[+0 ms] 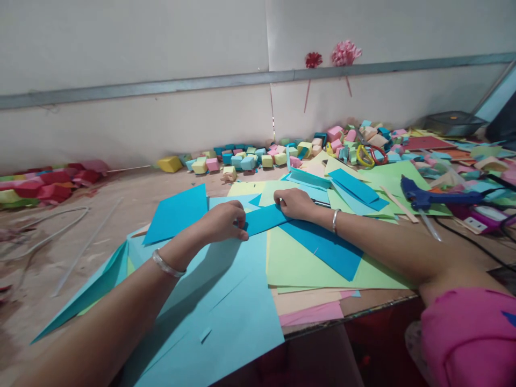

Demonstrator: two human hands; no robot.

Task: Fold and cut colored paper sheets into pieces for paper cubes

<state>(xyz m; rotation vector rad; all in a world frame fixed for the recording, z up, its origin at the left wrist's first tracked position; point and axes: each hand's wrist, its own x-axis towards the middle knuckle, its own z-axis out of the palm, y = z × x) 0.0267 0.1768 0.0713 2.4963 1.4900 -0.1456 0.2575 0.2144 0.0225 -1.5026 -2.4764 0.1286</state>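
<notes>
A narrow folded piece of blue paper (264, 219) lies on the table between my two hands. My left hand (223, 221) is closed, its fingertips pinching the strip's left end. My right hand (295, 203) is curled over the strip's right end, pressing it down. Both wrists wear silver bangles. Under the strip lie a large light blue sheet (226, 317), a light green sheet (298, 263) and a darker blue sheet (326, 247). Another blue sheet (177, 214) lies just left of my left hand.
A row of small coloured paper cubes (242, 158) runs along the wall. Scissors (368, 156) and a blue glue gun (423, 198) lie at the right among paper scraps. Pink and red folded pieces (48, 180) sit at far left. Two paper flowers (344, 54) hang on the wall.
</notes>
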